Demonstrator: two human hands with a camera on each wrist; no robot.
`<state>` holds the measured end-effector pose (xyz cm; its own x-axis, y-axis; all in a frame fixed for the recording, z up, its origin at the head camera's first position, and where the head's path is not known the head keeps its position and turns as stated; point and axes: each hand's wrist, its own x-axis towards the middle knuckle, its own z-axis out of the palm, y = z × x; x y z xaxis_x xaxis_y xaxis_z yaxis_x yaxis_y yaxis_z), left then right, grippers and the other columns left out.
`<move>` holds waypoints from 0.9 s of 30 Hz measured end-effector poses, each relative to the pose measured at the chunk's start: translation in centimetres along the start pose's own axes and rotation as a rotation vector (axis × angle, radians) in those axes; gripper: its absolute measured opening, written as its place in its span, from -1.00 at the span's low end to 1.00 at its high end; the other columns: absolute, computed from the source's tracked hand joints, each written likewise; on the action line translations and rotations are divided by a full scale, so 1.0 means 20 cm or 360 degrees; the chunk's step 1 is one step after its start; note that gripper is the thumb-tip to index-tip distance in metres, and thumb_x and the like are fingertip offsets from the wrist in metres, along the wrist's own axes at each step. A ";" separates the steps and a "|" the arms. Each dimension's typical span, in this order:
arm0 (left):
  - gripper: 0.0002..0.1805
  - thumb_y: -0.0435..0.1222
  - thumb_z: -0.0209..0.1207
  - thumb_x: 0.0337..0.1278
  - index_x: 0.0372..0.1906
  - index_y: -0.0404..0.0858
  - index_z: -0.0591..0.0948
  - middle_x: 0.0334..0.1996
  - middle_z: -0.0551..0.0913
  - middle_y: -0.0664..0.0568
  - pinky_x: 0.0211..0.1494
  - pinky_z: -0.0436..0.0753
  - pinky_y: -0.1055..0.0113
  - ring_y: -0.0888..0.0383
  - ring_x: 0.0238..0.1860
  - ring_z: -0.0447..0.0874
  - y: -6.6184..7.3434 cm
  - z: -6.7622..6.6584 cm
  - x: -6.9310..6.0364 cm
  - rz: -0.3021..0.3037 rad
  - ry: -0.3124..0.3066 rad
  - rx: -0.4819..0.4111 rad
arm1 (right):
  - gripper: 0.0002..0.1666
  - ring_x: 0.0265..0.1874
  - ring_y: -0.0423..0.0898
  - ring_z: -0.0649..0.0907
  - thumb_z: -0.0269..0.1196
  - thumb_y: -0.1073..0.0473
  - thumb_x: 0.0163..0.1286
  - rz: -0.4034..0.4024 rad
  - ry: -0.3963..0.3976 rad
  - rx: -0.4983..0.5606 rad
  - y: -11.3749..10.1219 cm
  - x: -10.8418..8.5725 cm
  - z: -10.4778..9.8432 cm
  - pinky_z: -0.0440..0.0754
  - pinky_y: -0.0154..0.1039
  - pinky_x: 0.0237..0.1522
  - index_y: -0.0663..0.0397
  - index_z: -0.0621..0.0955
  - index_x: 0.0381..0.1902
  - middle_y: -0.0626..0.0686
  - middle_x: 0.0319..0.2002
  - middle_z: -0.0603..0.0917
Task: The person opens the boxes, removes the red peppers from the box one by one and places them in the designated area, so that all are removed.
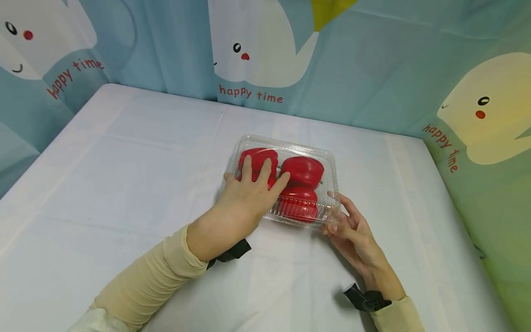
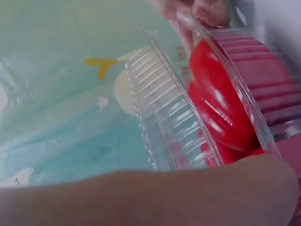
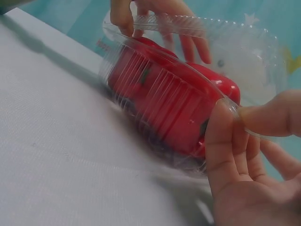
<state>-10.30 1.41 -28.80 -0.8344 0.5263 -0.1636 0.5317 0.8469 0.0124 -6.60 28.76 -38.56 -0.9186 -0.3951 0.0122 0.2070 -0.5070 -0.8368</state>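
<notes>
Right grip (image 3: 256,183) at corner of container (image 3: 141,92)

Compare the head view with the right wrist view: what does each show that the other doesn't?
Only the head view: the black wrist devices and complete "happy time" lettering.

Only the right wrist view: a plain gap between the clear lid and ribbed base, with red peppers rising above the base's rim.

Both: the container, the peppers, the left hand at the lid, the right hand holding the container's edge, white tabletop, blue curtain.
</notes>
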 end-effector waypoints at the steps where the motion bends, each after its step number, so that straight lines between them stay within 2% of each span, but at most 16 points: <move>1: 0.12 -0.22 0.47 -0.08 0.58 0.01 0.07 0.53 0.13 -0.21 0.16 0.56 -0.32 -0.40 0.49 0.08 0.00 0.00 0.00 0.0018 0.0005 0.0036 | -0.22 -0.21 -0.14 0.65 -0.18 0.64 0.33 -0.0003 -0.0001 -0.0005 0.00 0.00 0.00 0.66 -0.32 -0.09 0.07 0.15 0.46 0.02 0.05 0.59; 4: 0.10 -0.18 0.48 -0.09 0.56 -0.03 0.10 0.50 0.20 -0.22 0.08 0.64 -0.23 -0.40 0.46 0.16 -0.01 -0.01 0.00 0.0057 0.0055 0.0079 | -0.21 -0.26 -0.15 0.61 -0.19 0.64 0.34 -0.0015 -0.0024 -0.0002 0.00 0.00 0.00 0.65 -0.32 -0.09 0.10 0.12 0.48 0.02 -0.05 0.56; 7: 0.08 -0.14 0.48 -0.10 0.54 -0.08 0.12 0.49 0.25 -0.21 0.03 0.69 -0.16 -0.40 0.42 0.23 -0.04 -0.02 0.01 0.0080 0.0093 0.0043 | -0.21 -0.28 -0.16 0.57 -0.23 0.66 0.32 -0.0038 -0.0051 0.0022 0.00 0.00 -0.01 0.62 -0.32 -0.09 0.12 0.11 0.48 0.04 -0.13 0.50; 12: 0.03 -0.10 0.43 -0.06 0.52 -0.10 0.14 0.42 0.39 -0.14 -0.06 0.74 -0.02 -0.31 0.28 0.48 -0.09 -0.05 0.02 0.0094 0.0165 -0.0025 | -0.22 -0.24 -0.16 0.58 -0.23 0.66 0.32 -0.0051 -0.0039 0.0014 0.00 0.01 0.00 0.63 -0.32 -0.08 0.17 0.10 0.47 0.06 -0.06 0.48; 14: -0.08 -0.12 0.37 0.00 0.49 -0.12 0.20 0.20 0.60 -0.11 -0.21 0.75 0.07 -0.19 0.00 0.69 -0.11 -0.06 0.02 0.0126 0.0269 -0.0045 | -0.22 -0.25 -0.17 0.57 -0.22 0.64 0.33 -0.0044 -0.0032 -0.0034 0.00 0.01 0.00 0.63 -0.33 -0.08 0.19 0.09 0.50 0.04 -0.06 0.47; 15: -0.15 -0.15 0.34 0.03 0.45 -0.12 0.25 0.03 0.69 -0.08 -0.30 0.73 0.11 -0.12 -0.18 0.73 -0.13 -0.06 0.02 0.0137 0.0336 -0.0061 | -0.21 -0.25 -0.18 0.57 -0.21 0.63 0.34 -0.0040 -0.0027 -0.0059 0.00 0.01 0.00 0.63 -0.34 -0.09 0.19 0.08 0.51 0.03 -0.07 0.47; 17: -0.28 -0.25 0.23 0.07 0.39 -0.13 0.31 -0.31 0.70 -0.01 -0.50 0.63 0.19 0.00 -0.50 0.64 -0.16 -0.08 0.01 0.0137 0.0462 -0.0096 | -0.19 -0.27 -0.19 0.55 -0.20 0.61 0.34 -0.0037 -0.0032 -0.0110 -0.01 0.02 0.00 0.61 -0.36 -0.09 0.18 0.07 0.54 0.02 -0.10 0.46; 19: -0.38 -0.32 0.14 0.10 0.34 -0.12 0.36 -0.47 0.62 0.04 -0.61 0.50 0.24 0.06 -0.59 0.55 -0.20 -0.09 0.00 0.0118 0.0581 -0.0131 | -0.17 -0.28 -0.21 0.52 -0.19 0.59 0.34 -0.0044 -0.0049 -0.0145 -0.01 0.02 0.00 0.59 -0.38 -0.10 0.18 0.05 0.56 0.01 -0.12 0.44; 21: -0.43 -0.37 0.09 0.13 0.31 -0.12 0.40 -0.38 0.67 0.04 -0.61 0.52 0.23 0.06 -0.45 0.63 -0.22 -0.11 0.00 0.0089 0.0647 -0.0186 | -0.18 -0.27 -0.20 0.51 -0.19 0.59 0.35 -0.0061 -0.0075 -0.0128 -0.01 0.01 0.00 0.59 -0.37 -0.10 0.20 0.04 0.56 0.01 -0.12 0.44; 23: -0.47 -0.36 0.09 0.19 0.30 -0.14 0.45 -0.14 0.71 -0.01 -0.51 0.64 0.15 0.02 -0.17 0.70 -0.24 -0.11 0.00 0.0094 0.0705 -0.0230 | -0.18 -0.26 -0.19 0.51 -0.20 0.61 0.34 -0.0083 -0.0105 -0.0099 -0.01 0.01 -0.01 0.59 -0.36 -0.10 0.22 0.03 0.56 0.02 -0.11 0.44; 25: -0.53 -0.37 0.10 0.24 0.27 -0.15 0.50 0.06 0.68 -0.04 -0.41 0.72 0.07 -0.01 0.06 0.66 -0.25 -0.11 0.00 0.0123 0.0768 -0.0280 | -0.18 -0.26 -0.18 0.51 -0.20 0.62 0.34 -0.0097 -0.0122 -0.0069 0.00 0.01 -0.01 0.59 -0.35 -0.10 0.25 0.02 0.55 0.03 -0.10 0.44; 27: -0.57 -0.39 0.12 0.26 0.24 -0.17 0.54 0.14 0.65 -0.05 -0.34 0.76 0.03 -0.02 0.16 0.62 -0.26 -0.11 0.01 0.0140 0.0846 -0.0332 | -0.17 -0.25 -0.17 0.52 -0.20 0.63 0.33 -0.0106 -0.0134 -0.0052 0.00 0.01 -0.01 0.59 -0.34 -0.10 0.27 -0.01 0.55 0.04 -0.10 0.45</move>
<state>-13.55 -2.71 -26.77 -0.7751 0.5162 0.3644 0.6077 0.7668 0.2066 -6.82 28.83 -38.77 -0.8980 -0.4251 0.1135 0.1337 -0.5094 -0.8501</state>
